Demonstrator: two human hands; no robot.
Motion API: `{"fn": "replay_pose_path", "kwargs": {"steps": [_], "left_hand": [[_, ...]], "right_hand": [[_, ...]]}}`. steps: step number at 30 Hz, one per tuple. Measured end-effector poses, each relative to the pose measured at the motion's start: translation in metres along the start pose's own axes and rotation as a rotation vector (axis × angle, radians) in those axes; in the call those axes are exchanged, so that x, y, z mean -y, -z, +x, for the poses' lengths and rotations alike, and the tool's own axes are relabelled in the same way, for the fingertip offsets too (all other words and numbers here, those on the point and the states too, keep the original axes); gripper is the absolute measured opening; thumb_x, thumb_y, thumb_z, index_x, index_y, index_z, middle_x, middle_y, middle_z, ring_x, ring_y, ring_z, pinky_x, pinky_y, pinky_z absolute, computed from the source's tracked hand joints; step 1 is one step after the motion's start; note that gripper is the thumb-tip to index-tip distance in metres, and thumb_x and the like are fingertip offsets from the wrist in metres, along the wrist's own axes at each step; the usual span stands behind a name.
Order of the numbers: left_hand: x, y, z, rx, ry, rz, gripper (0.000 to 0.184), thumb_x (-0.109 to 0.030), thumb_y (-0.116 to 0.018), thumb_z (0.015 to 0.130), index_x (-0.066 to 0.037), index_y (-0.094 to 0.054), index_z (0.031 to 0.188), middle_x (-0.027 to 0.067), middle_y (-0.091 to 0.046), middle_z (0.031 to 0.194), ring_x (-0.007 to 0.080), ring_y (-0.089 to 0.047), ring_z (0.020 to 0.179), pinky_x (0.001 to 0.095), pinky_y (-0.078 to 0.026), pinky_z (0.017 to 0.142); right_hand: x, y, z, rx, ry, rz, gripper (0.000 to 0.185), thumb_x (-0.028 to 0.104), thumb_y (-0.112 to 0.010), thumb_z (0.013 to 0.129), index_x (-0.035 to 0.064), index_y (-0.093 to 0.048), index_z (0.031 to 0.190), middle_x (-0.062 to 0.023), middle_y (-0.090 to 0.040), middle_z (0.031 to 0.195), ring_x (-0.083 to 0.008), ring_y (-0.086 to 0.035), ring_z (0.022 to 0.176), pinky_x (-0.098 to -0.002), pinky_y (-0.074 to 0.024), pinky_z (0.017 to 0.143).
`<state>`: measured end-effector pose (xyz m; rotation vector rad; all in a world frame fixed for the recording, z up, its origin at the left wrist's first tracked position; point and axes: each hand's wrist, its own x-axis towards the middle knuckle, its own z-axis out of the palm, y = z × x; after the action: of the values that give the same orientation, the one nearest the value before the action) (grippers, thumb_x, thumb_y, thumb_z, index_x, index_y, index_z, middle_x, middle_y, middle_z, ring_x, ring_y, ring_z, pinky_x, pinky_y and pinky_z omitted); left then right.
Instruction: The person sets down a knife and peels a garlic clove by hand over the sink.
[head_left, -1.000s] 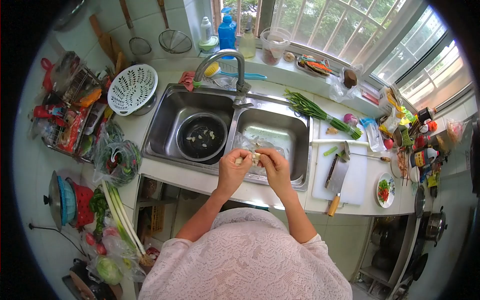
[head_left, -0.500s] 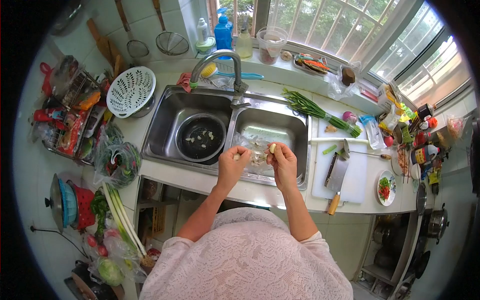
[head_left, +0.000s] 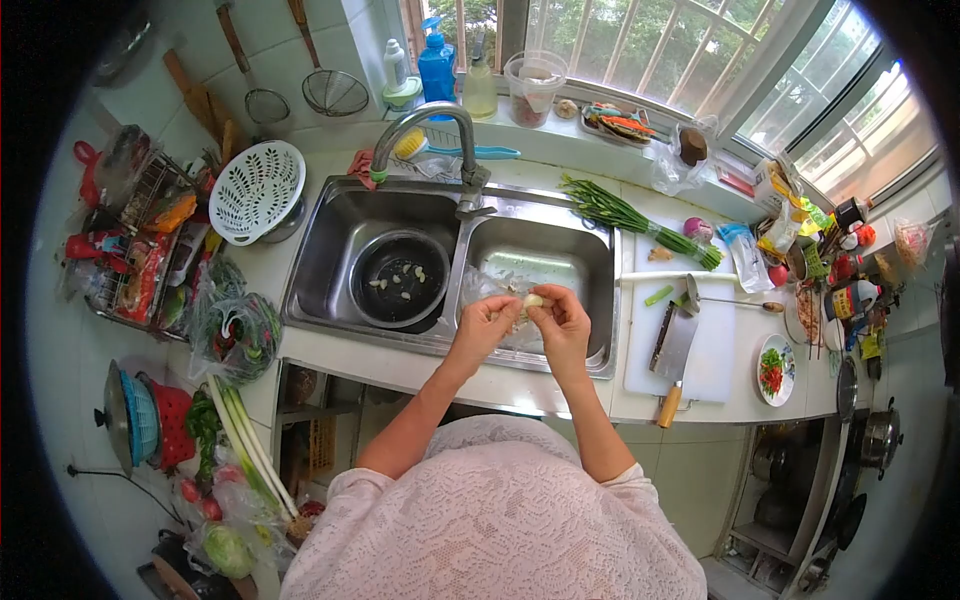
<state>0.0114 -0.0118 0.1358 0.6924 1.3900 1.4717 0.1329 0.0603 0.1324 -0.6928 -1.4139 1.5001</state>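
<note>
Daylight pours through the barred window [head_left: 660, 45] onto your white counter [head_left: 640, 402], and here you are at the double sink [head_left: 330, 250], both hands up over the front of its right basin [head_left: 588, 270]. Your right hand [head_left: 565, 325] has the action: thumb and fingers closed around a pale clove [head_left: 532, 301], held up just above the clear plastic bag [head_left: 485, 285] in that basin. Close beside it comes your left hand [head_left: 480, 328], fingertips pinched narrow and pointing at the clove; whether they grip a scrap too, you can't tell from here.

Over to the left basin, where a round metal bowl [head_left: 420, 312] shows off several loose pale cloves [head_left: 407, 272] on its dark bottom. The curved faucet [head_left: 468, 135] stands behind, between the basins. Out on your right, the cleaver [head_left: 680, 342] lies on the white cutting board [head_left: 712, 350], the ladle [head_left: 692, 292] by its far end, while the small plate [head_left: 790, 368] shows chopped red and green pieces [head_left: 771, 371]. Beyond the board, a bundle of green stalks [head_left: 640, 222] stretches across the counter toward the sink's back corner.
</note>
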Motion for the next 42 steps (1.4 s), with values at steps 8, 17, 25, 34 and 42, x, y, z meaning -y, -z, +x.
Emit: {"fn": "replay_pose_path", "kwargs": {"steps": [8, 17, 25, 34, 42], "left_hand": [[-0.008, 0.0, -0.02, -0.016, -0.015, -0.008, 0.02, -0.021, -0.065, 0.091, -0.002, -0.069, 0.098, -0.0053, -0.056, 0.072, 0.0014, -0.048, 0.062, 0.0171, -0.037, 0.053], [-0.017, 0.02, -0.024, -0.057, -0.398, 0.272, 0.017, -0.013, -0.065, 0.09, 0.002, -0.068, 0.098, -0.0001, -0.057, 0.079, 0.0058, -0.052, 0.067, 0.0214, -0.042, 0.057], [-0.022, 0.019, -0.036, -0.031, -0.167, 0.003, 0.017, -0.016, -0.062, 0.093, -0.001, -0.068, 0.101, -0.0017, -0.059, 0.076, 0.0025, -0.046, 0.061, 0.019, -0.036, 0.052], [-0.025, 0.022, -0.038, 0.101, -0.208, -0.226, 0.017, -0.008, -0.059, 0.092, -0.002, -0.065, 0.107, -0.0024, -0.057, 0.074, 0.0023, -0.04, 0.058, 0.0192, -0.03, 0.051], [-0.03, 0.016, -0.041, 0.126, -0.235, -0.275, 0.015, -0.008, -0.061, 0.092, -0.003, -0.065, 0.105, -0.0057, -0.052, 0.074, 0.002, -0.038, 0.061, 0.0185, -0.03, 0.052]], "right_hand": [[0.022, -0.005, -0.009, 0.096, 0.076, -0.113, 0.023, -0.004, -0.061, 0.085, -0.0003, -0.06, 0.108, -0.0092, -0.066, 0.103, -0.013, -0.06, 0.09, -0.0249, -0.0473, 0.08], [0.007, -0.005, -0.003, 0.162, 0.016, 0.061, 0.014, -0.004, -0.061, 0.086, -0.0002, -0.063, 0.1, -0.0086, -0.064, 0.099, -0.014, -0.061, 0.087, -0.0257, -0.0481, 0.075], [0.043, -0.018, -0.003, 0.182, 0.348, -0.369, 0.01, -0.004, -0.065, 0.081, -0.0018, -0.063, 0.09, -0.0123, -0.063, 0.087, -0.022, -0.062, 0.079, -0.0291, -0.0489, 0.069], [0.047, -0.015, -0.006, 0.238, 0.276, -0.25, 0.011, -0.006, -0.065, 0.079, -0.0004, -0.062, 0.088, -0.0116, -0.062, 0.089, -0.0206, -0.061, 0.079, -0.0289, -0.048, 0.07], [0.049, -0.011, -0.006, 0.263, 0.329, -0.306, 0.011, -0.005, -0.064, 0.082, -0.0006, -0.059, 0.091, -0.0096, -0.058, 0.092, -0.0164, -0.056, 0.081, -0.027, -0.0466, 0.073]]}}
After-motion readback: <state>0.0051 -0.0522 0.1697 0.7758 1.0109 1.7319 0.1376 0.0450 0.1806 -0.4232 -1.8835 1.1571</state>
